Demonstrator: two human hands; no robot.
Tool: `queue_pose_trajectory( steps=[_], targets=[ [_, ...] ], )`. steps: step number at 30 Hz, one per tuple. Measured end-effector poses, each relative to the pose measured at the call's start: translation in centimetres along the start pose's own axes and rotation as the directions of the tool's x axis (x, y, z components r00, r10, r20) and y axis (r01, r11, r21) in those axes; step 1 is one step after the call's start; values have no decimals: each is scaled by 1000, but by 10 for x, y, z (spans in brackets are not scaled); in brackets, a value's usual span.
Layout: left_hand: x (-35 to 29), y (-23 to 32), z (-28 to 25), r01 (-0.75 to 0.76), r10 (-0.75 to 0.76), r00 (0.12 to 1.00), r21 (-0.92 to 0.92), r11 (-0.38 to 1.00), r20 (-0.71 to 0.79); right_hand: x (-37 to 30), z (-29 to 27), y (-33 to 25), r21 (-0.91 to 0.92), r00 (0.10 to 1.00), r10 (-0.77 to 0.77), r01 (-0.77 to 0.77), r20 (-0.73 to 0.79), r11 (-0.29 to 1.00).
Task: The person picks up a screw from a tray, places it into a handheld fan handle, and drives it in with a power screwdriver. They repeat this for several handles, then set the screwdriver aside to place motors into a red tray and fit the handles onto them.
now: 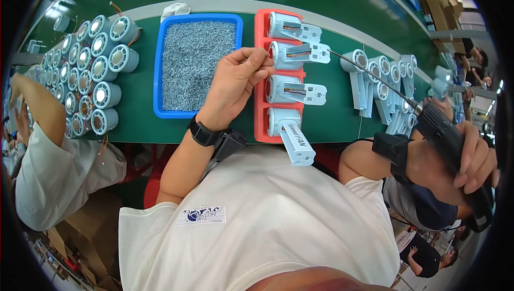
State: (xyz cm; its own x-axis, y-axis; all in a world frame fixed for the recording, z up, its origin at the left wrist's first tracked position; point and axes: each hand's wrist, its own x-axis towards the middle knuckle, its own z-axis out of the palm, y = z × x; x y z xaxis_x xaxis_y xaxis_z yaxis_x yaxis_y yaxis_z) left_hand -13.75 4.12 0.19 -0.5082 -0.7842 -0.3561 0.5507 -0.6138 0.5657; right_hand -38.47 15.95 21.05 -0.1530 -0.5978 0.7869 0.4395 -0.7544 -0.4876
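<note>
My right hand is wrapped round a black electric screwdriver. Its long thin bit slants up and left, the tip close to the handle end of a light blue handheld fan body, second from the far end of a red holder. At that fan's round head, my left hand is closed in a pinch; whatever is between the fingertips is too small or hidden to make out. The holder carries several such fan bodies, some with open handles showing wires. The nearest one has a covered handle tilting toward me.
A blue tray full of small screws lies left of the holder. Farther left stand many round fan heads with wires. Several fan bodies with handles lie on the right. Another person's arm reaches in at the far left.
</note>
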Motion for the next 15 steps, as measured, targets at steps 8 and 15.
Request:
queue_pose_trajectory(
  steps=[8,15],
  targets=[
    [13,-10,10,-27,27,996,3,1000,85,8,2,26,-169,985,167,-158,39,973],
    [12,-12,17,-31,31,998,2,1000,59,-18,-23,62,27,980,162,-160,-117,987]
  ],
)
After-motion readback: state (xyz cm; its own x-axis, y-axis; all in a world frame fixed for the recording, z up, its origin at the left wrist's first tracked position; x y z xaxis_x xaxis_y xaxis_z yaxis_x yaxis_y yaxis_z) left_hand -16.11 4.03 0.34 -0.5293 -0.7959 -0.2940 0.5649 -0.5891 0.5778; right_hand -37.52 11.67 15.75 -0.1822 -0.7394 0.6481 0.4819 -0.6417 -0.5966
